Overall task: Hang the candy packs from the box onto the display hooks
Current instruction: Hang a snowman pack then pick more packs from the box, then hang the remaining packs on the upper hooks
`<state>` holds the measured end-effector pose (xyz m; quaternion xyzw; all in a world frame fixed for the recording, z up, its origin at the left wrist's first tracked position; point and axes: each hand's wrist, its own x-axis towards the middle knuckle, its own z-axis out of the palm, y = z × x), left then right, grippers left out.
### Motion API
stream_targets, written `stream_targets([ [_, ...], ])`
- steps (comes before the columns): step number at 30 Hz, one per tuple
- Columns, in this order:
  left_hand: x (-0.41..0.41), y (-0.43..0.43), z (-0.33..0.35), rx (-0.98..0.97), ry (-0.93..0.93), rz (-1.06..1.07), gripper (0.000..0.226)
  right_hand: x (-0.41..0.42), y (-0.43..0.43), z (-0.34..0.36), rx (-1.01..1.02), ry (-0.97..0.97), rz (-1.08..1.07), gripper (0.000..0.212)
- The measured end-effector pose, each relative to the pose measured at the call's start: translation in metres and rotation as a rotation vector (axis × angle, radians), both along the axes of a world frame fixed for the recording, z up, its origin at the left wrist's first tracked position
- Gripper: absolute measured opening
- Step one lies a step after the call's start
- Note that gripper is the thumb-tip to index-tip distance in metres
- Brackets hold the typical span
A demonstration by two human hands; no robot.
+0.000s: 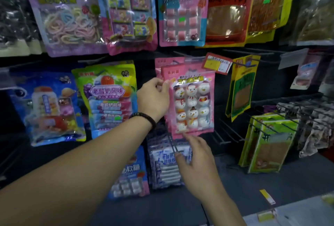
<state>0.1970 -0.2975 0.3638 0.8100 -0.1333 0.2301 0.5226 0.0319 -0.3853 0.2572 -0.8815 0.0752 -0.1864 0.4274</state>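
A pink candy pack with snowman sweets (192, 106) hangs at the middle of the display, in front of more pink packs on the same hook. My left hand (153, 99) pinches this pack at its upper left edge, thumb in front. My right hand (196, 162) is below, fingers spread, its fingertips touching the pack's bottom edge. The hook itself is hidden behind the pack top and a red and yellow price tag (217, 63). The box is not in view.
Other hanging packs surround it: a green fruit candy pack (106, 97) to the left, blue-white packs (168, 160) under my right hand, yellow-green packs (240, 88) to the right. Bare black hooks (227, 131) jut out at lower right. A grey shelf (253, 186) lies below.
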Motion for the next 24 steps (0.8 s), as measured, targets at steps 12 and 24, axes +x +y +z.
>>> stream_targets([
  [12, -0.142, 0.244, -0.136, 0.998, 0.2, -0.429, 0.007, -0.018, 0.088, -0.081, -0.378, 0.477, 0.369, 0.023],
  [24, -0.174, 0.353, -0.23, 1.088, 0.654, -0.745, 0.027, -0.053, 0.215, -0.259, -0.317, 1.109, 0.474, 0.035],
])
